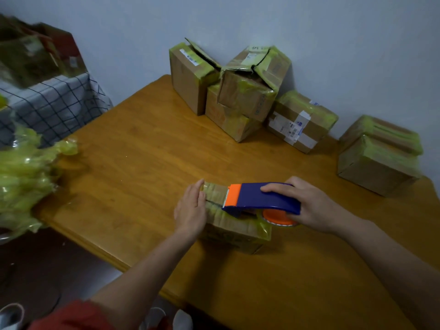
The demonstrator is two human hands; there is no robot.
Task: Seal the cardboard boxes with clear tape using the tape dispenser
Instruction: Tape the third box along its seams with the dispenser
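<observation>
Under the tape dispenser (259,198) and left hand (191,210), box (234,231) top mostly hidden

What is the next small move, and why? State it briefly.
Probably draw the tape dispenser rightward along the top seam of the box. The right hand grips it with its orange blade end near the box's left end, where the left hand presses flat, so the run seems barely begun.
</observation>
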